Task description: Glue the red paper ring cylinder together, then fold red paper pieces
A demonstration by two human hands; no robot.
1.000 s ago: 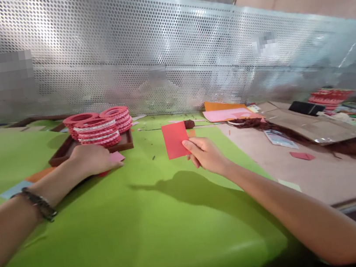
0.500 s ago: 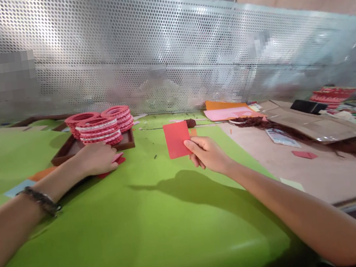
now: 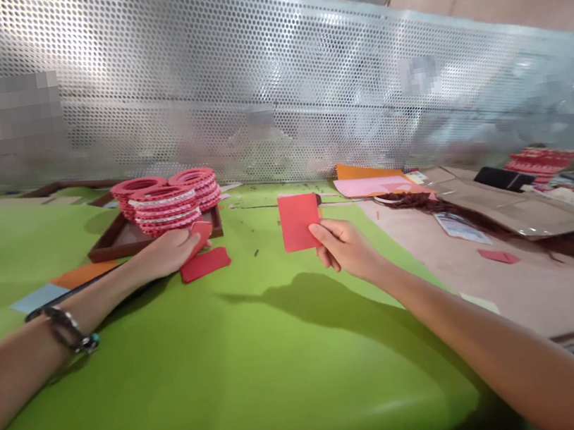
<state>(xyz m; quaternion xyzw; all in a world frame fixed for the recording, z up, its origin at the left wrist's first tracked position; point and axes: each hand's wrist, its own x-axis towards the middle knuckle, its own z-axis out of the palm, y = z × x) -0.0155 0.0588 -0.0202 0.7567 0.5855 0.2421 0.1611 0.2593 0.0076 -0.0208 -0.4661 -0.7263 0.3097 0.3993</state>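
Note:
My right hand (image 3: 344, 244) pinches the right edge of a flat red card (image 3: 299, 222), held upright above the green table (image 3: 286, 357). On the left, my left hand (image 3: 174, 251) is closed on a small red piece (image 3: 198, 239), whose lower part the fingers partly hide. Just below it, another red piece (image 3: 207, 263) lies on the table. Stacks of red and white rings (image 3: 166, 210) stand in a brown tray (image 3: 121, 252) behind my left hand.
Orange paper (image 3: 84, 274) and blue paper (image 3: 39, 298) lie under and beside my left forearm. Pink paper (image 3: 368, 186), dark yarn (image 3: 405, 199) and cardboard (image 3: 521, 207) are at the right. A perforated metal panel (image 3: 224, 74) stands along the back.
My left hand has lifted a red piece off the pile, baring another red piece below. The right hand still holds the card; the view has shifted slightly.

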